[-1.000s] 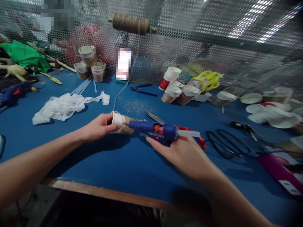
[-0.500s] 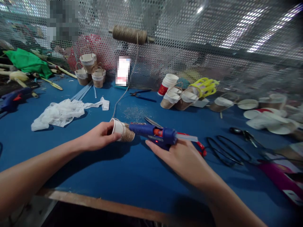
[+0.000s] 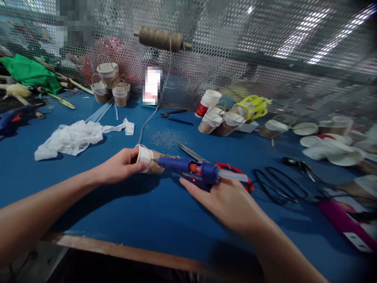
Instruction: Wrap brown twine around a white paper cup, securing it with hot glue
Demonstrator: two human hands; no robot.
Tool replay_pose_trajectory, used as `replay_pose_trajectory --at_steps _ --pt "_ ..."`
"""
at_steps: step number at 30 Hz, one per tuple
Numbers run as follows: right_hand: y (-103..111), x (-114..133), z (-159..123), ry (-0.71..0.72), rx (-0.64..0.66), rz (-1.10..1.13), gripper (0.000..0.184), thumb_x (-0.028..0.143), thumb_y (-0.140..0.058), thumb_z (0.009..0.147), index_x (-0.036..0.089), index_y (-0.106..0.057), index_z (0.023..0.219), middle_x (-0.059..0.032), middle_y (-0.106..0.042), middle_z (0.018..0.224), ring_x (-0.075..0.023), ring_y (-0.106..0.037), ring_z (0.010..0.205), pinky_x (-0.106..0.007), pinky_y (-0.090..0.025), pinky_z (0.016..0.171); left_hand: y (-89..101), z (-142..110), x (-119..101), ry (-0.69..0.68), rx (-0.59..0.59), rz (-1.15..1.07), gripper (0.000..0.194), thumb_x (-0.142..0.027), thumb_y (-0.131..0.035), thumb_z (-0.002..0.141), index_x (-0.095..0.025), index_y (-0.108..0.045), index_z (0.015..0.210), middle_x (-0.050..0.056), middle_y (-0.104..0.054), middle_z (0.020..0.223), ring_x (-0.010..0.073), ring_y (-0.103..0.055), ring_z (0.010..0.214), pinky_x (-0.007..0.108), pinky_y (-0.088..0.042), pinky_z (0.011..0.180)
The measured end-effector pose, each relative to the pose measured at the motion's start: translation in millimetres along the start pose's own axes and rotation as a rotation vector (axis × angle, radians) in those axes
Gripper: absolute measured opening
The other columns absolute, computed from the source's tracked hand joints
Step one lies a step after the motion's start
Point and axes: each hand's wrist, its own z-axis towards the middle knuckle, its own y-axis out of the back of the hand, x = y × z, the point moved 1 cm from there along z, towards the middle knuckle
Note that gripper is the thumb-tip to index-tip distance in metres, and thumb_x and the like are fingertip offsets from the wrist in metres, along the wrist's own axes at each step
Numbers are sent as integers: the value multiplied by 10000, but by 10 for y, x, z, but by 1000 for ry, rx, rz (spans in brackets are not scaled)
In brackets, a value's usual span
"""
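Gripping one cup (image 3: pixel 144 155) near mid-frame, my left hand (image 3: pixel 119 167) had fingers and thumb closed on its rim! My right hand (image 3: pixel 235 198) wrapped one glue gun (image 3: pixel 209 173), nozzle up by the twine wrapping (image 3: pixel 156 167). Gluing, I judged, and that called for a steady cup. Also there: one spool (image 3: pixel 160 38), top centre; one pair of scissors (image 3: pixel 190 151), right of centre; one more glue gun (image 3: pixel 8 118), far left.

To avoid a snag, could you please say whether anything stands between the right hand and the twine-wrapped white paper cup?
Only the blue glue gun in the right hand, its nozzle close to the cup. Nothing else visible intervenes; the red-handled metal scissors lie beyond the gun.
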Motion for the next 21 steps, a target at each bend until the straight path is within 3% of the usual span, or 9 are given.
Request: replay_pose_trajectory --at_steps 12,21 --pt "-15 16 -36 83 14 -43 139 219 -485 766 216 -526 633 -3 -643 686 -137 -593 582 -224 -460 572 10 17 14 5 -19 39 395 -277 -522 786 -71 -531 1122 154 -570 1195 269 -525 1096 419 -349 974" --pt "-3 -29 -14 10 1 -27 100 226 -501 770 206 -584 718 0 -629 654 -133 -584 575 -224 -457 553 -1 -14 17 -34 22 77 399 -286 -485 807 -65 -499 1139 159 -560 1192 262 -531 1070 421 -353 965"
